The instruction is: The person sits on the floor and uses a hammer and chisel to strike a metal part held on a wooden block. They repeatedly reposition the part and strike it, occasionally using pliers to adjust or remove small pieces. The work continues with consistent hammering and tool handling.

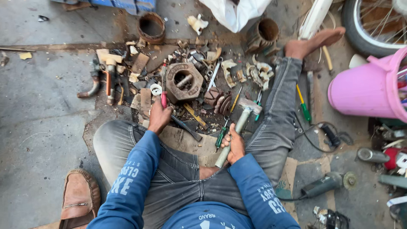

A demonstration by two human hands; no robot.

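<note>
Grey concrete floor (38, 110) bears rusty hexagonal block (183, 82), pink bucket (364, 90), angle grinder (323, 185).

Floor: grey concrete (38, 106), stained and cracked, daylit. 1 pink plastic bucket (364, 91); 1 spoked wheel (373, 25); 1 brown shoe (80, 199); 2 rusty cylinders.

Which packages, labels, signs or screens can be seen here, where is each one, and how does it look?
White plastic bag: top centre edge, on the floor; soft, crumpled, plain white.
Blue-and-white package: top edge, left of the bag; only its lower edge shows.
Red container with a white label: right edge, below the pink bucket; too small to describe further.
No signs or screens are in view.
</note>
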